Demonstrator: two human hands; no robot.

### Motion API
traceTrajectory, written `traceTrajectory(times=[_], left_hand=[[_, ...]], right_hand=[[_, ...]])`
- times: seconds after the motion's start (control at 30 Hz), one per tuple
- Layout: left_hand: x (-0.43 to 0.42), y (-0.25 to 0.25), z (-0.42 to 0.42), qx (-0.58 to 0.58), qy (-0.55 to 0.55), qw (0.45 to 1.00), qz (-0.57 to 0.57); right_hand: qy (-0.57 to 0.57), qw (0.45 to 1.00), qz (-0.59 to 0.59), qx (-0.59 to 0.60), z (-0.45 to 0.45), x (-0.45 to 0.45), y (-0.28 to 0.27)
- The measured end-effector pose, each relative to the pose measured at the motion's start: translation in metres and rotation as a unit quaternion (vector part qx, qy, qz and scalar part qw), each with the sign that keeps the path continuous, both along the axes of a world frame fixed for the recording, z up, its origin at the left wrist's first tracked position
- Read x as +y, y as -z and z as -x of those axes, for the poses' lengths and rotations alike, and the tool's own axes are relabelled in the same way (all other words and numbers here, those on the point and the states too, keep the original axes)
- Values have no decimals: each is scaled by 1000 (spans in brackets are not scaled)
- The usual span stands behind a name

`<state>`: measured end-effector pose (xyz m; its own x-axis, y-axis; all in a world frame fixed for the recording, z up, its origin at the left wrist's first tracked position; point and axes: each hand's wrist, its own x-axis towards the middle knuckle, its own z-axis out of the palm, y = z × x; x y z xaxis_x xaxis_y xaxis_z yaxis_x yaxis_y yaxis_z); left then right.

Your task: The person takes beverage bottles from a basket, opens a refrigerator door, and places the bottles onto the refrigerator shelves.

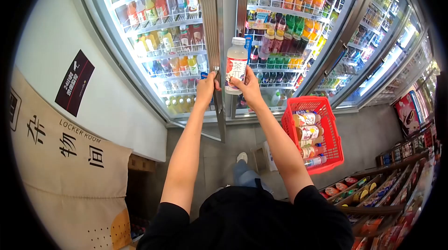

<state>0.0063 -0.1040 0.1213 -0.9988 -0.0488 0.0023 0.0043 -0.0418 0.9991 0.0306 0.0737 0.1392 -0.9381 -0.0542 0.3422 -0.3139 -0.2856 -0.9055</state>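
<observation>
Head view — left hand [206,90]: fingers curled on the edge of a glass cooler door [213,26], which stands ajar. Right hand [249,90]: fingers and thumb clamped on the lower part of one bottle. Bottle [237,59]: white cap, pale body, red-and-white label with dark characters; held roughly upright before the coolers, just right of the door edge. Left cooler shelves [163,54]: rows of assorted drinks. Right cooler shelves [287,11]: yellow, orange, green and dark drinks. Red basket [333,133]: one, perforated, right of the right forearm — several labelled bottles [310,132] lying inside in a stack. Wall side, left: dark sign [74,82]; beige curtain [70,175] lettered "LOCKER ROOM". Lower right: rack [373,210] of packaged goods.
</observation>
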Motion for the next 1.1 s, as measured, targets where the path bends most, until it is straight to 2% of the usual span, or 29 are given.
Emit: traceTrajectory(times=[0.1, 0.17, 0.2, 0.23, 0.27, 0.3, 0.33, 0.43, 0.57, 0.7, 0.73, 0.77, 0.87, 0.93, 0.97, 1.03, 1.1], left_hand=[[-18, -9, -44, -12, 6, 1000, -13], [-21, -16, -76, 52, -94, 993, 54], [-17, -16, -86, 148, -196, 964, 102], [-16, -16, -96, 149, -203, 962, 101], [-15, -16, -107, 249, -344, 887, 180], [-12, -24, -122, 338, -471, 774, 252], [-6, -35, -141, 342, -400, 828, 193], [13, -62, -158, 407, -230, 868, 167], [34, -93, -123, 363, -212, 902, 98], [32, -73, -44, 277, -119, 952, 59], [30, -72, -30, 197, -80, 977, 4], [29, -67, -21, 150, -77, 984, -48], [30, -69, -17, 189, -135, 973, -13], [35, -72, -26, 102, -153, 982, -30], [37, -69, -26, 98, -158, 982, -29], [38, -65, -25, 168, -181, 968, -45], [36, -69, -33, 162, -194, 967, -24]], right_hand=[[-19, 1000, 9, -2, -28, -12, -2], [-19, 1000, 11, -1, -45, -19, -2], [-26, 1000, 7, -1, -53, -22, -7], [-34, 999, 2, 1, -59, -25, -12], [-35, 999, -5, 8, -64, -27, -14], [-42, 999, -7, 12, -67, -29, -16], [-51, 999, -5, 8, -71, -30, -17], [-70, 998, 0, -1, -84, -25, -25], [-19, 998, -46, 40, -72, -4, -20], [-33, 999, -20, 27, -68, 13, -34], [-35, 999, -22, 27, -62, 16, -35], [-39, 999, -25, 26, -57, 18, -35], [-44, 999, -15, 28, -47, 17, -37], [-48, 998, -24, 24, -38, 16, -39], [-51, 998, -33, 21, -34, 15, -39], [-69, 997, -31, 28, -27, 12, -43], [-85, 996, -24, 23, -21, 7, -45]])
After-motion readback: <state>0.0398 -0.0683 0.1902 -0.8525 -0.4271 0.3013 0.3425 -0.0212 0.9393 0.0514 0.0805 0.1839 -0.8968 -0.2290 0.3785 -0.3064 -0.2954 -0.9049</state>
